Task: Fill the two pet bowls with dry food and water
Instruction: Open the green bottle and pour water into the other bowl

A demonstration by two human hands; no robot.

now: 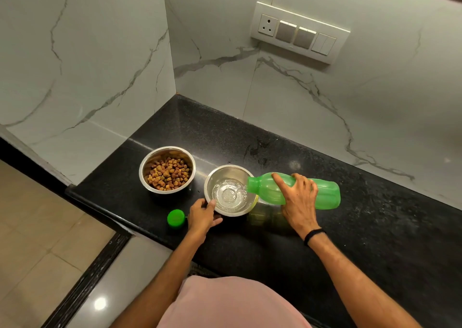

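Note:
Two steel bowls stand on a black granite counter (pixel 250 137). The left bowl (pixel 167 169) holds brown and yellow dry kibble. The right bowl (pixel 229 190) has clear water in it. My right hand (pixel 297 197) grips a green plastic bottle (pixel 295 190) tipped on its side, its open mouth over the right bowl's rim, water running out. My left hand (pixel 203 215) holds the near left rim of the water bowl. The bottle's green cap (pixel 176 218) lies on the counter left of that hand.
Marble-look walls close the counter at the back and left, forming a corner. A switch panel (pixel 298 32) with a socket is on the back wall. The counter's left end and front edge drop to a tiled floor (pixel 37 227).

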